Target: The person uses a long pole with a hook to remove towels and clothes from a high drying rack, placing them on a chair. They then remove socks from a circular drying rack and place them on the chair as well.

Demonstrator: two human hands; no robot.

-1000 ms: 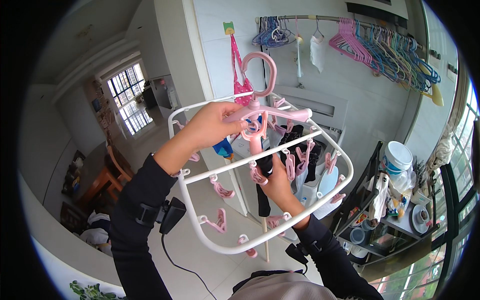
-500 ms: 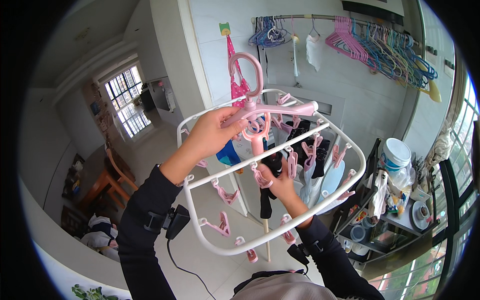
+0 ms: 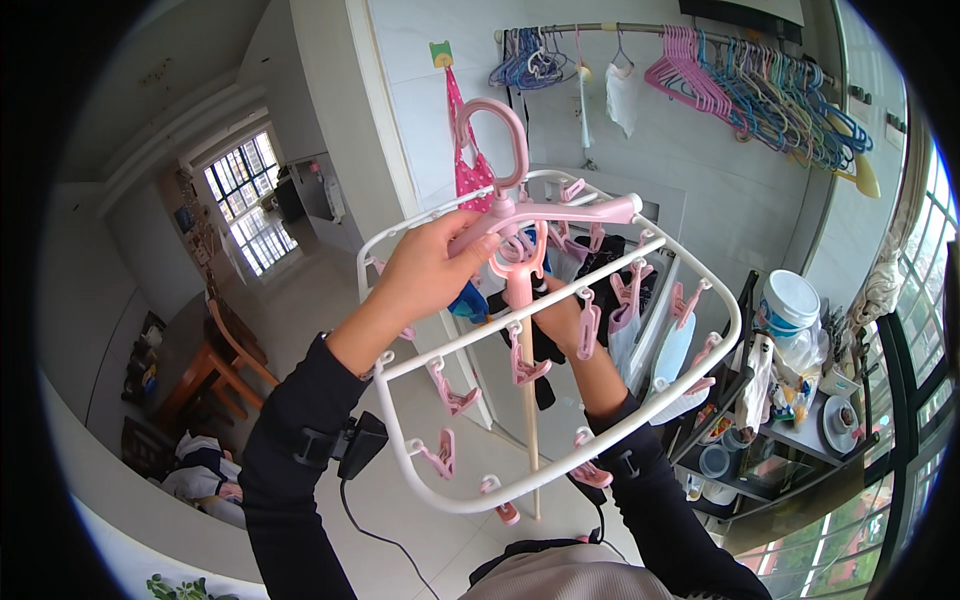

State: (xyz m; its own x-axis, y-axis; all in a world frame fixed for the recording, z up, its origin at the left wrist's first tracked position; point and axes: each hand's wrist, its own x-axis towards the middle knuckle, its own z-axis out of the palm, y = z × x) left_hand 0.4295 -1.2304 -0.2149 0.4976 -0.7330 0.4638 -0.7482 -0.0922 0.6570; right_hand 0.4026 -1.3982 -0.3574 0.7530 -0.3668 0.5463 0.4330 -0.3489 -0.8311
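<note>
My left hand (image 3: pixel 432 262) is closed round one arm of the pink centre handle (image 3: pixel 570 213) of a white-framed drying hanger (image 3: pixel 470 345). Pink clips (image 3: pixel 455 395) dangle all round its frame. Below the handle, the pink forked head (image 3: pixel 518 268) of a pale clothes pole (image 3: pixel 531 440) shows. My right hand (image 3: pixel 560 318) reaches up inside the frame, close to the pole and some black cloth (image 3: pixel 543 392); its fingers are largely hidden. Dark and light socks (image 3: pixel 622 335) hang from clips on the far right side, and a blue cloth (image 3: pixel 468 303) shows at the left.
Many coloured hangers (image 3: pixel 790 95) crowd a wall rail (image 3: pixel 600 27) at the back. To the right, a dark shelf rack (image 3: pixel 800 445) bears a white bucket (image 3: pixel 787 300) and bags. A doorway edge (image 3: pixel 375 120) divides off a room with a wooden chair (image 3: pixel 238 345).
My right hand has moved up and farther under the handle, its fingers now more hidden. The hanger has shifted slightly right, while my left hand keeps its grip.
</note>
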